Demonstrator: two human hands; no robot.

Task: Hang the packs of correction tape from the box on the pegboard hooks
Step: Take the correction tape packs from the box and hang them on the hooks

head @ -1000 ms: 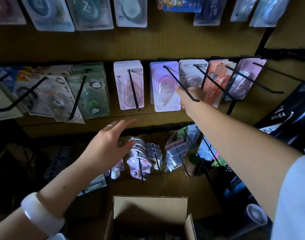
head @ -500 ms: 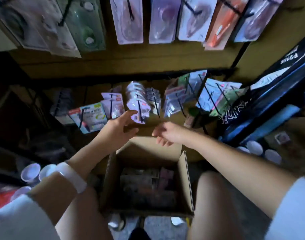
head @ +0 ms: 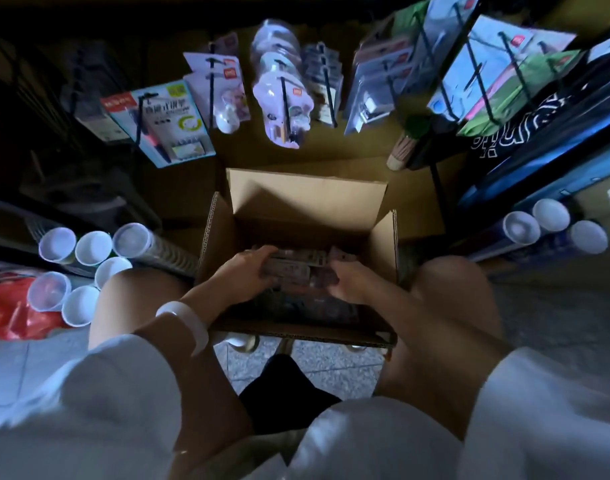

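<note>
between the box (head: 307, 197) flaps, both hands grip packs (head: 289, 266) inside.

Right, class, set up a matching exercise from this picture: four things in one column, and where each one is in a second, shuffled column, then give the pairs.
Things:
1. left hand
2. cardboard box
3. red plastic bag
4. white bracelet

Places:
A. on the left wrist
B. on the floor between the knees, flaps open
C. inside the box, fingers curled on a stack of packs
D. far left, beside a cluster of white-capped tubes

Pairs: 1-C, 2-B, 3-D, 4-A
</note>
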